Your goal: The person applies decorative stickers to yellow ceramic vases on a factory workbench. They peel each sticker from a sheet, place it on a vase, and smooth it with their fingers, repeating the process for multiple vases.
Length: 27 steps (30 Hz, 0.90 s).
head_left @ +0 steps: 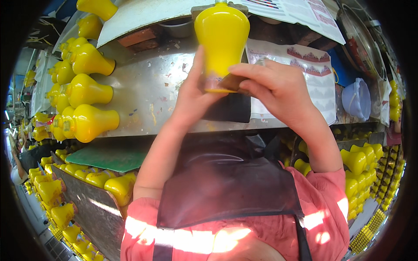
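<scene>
A glossy yellow vase (222, 37) lies in front of me, its narrow neck pointing away and its base toward me. At the base end, a pinkish printed band (213, 82) wraps part of the surface. My left hand (195, 93) holds the vase at its lower left side, with some fingers hidden by it. Pinched between the thumb and fingers of my right hand (276, 85) is a small flat brown scraper-like piece (232, 81), its edge against the band. The far end of the vase sits by a brown block (198, 11).
Yellow vases (91, 89) lie in rows along the left of the metal table (143, 87). Printed decal sheets (315, 87) lie to the right, near a pale blue bucket (356, 99). A green board (106, 155) and more vases (355, 161) flank me below table height.
</scene>
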Each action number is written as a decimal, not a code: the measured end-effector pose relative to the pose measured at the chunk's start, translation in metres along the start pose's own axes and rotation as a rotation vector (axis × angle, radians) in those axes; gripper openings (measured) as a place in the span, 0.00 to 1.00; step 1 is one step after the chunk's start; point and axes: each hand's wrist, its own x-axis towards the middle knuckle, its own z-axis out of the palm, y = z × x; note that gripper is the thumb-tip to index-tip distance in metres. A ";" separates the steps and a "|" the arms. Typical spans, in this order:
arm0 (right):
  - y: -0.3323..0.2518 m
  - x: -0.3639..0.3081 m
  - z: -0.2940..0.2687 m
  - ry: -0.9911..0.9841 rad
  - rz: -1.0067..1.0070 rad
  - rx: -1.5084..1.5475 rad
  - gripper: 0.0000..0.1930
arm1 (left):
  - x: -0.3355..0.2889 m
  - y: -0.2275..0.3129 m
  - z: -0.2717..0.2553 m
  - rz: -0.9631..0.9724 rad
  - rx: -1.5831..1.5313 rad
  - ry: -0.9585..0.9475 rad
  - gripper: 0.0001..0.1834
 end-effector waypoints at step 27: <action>-0.003 0.024 0.016 0.254 0.300 0.182 0.18 | -0.007 0.024 0.007 -0.113 -0.403 -0.007 0.54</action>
